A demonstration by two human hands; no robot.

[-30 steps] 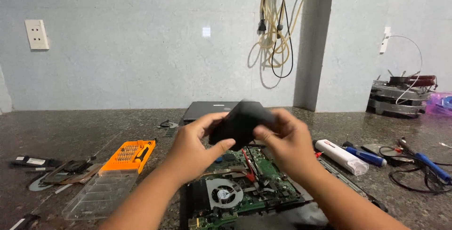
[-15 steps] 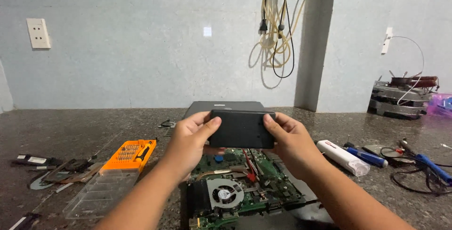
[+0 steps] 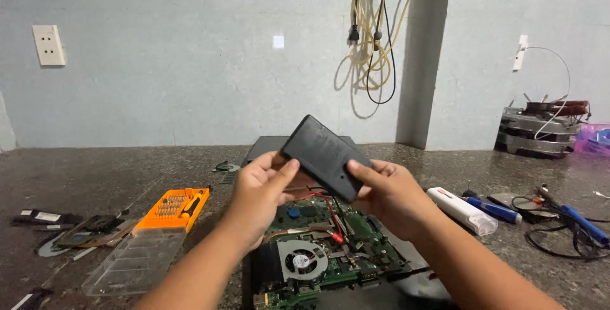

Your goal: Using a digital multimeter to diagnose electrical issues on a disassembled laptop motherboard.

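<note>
My left hand (image 3: pixel 262 190) and my right hand (image 3: pixel 392 190) together hold a flat black rectangular block (image 3: pixel 325 156), tilted with its left end raised, above the counter. Left thumb and fingers pinch its lower left corner; right thumb presses its lower right end. Directly below lies an opened laptop base with a green circuit board (image 3: pixel 337 246), a round cooling fan (image 3: pixel 303 261) and red and black wires (image 3: pixel 330 211). A black laptop part (image 3: pixel 267 147) lies behind the hands, mostly hidden.
An orange screwdriver bit set (image 3: pixel 175 208) with its clear lid (image 3: pixel 135 262) sits left of the board. Small parts lie at far left (image 3: pixel 47 218). A white tube (image 3: pixel 460 209), blue tools (image 3: pixel 492 209) and black cables (image 3: pixel 565 234) lie right. Cords hang on the wall (image 3: pixel 372 37).
The black block went from bunched between my hands to level, and now tilts with its left end up. Both hands stayed above the circuit board.
</note>
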